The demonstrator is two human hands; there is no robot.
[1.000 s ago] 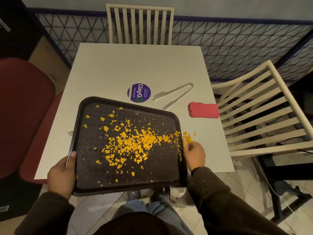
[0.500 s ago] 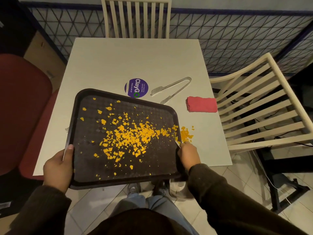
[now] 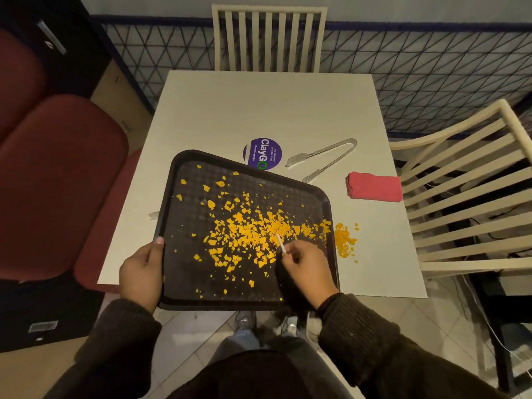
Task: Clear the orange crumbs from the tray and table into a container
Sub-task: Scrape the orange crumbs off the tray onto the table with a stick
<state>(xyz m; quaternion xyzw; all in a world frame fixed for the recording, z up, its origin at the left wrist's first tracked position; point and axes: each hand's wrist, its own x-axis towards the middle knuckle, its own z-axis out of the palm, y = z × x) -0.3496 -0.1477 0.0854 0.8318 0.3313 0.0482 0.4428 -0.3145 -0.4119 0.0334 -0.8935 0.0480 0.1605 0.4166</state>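
Orange crumbs (image 3: 253, 234) lie scattered over the dark tray (image 3: 184, 283), thickest through its middle and toward its right side, with stray bits near the far-left corner and along the near edge. A smaller heap of crumbs on the worktop (image 3: 344, 240) sits just beside the tray's right rim. The tray rests on the near part of the pale worktop (image 3: 259, 110), turned at an angle, its near edge sticking out past the worktop's edge.

The left hand (image 3: 142, 269) grips the tray's left rim, thumb on top of the rim and fingers curled under. The right hand (image 3: 306, 267) is over the tray's near-right area, fingers pinched closed around a thin white stick (image 3: 280, 243) whose tip points into the thick of the crumbs; what else that hand may hold below it is too dark to tell. Both arms wear dark knitted sleeves.

Beyond the tray, a round purple sticker (image 3: 263, 153) marked "ClayGo" is partly covered by the tray's far edge. Metal tongs (image 3: 325, 156) lie open just right of it, and a folded red cloth (image 3: 374, 187) lies near the worktop's right edge. Pale slatted chairs stand at the far side and at the right.
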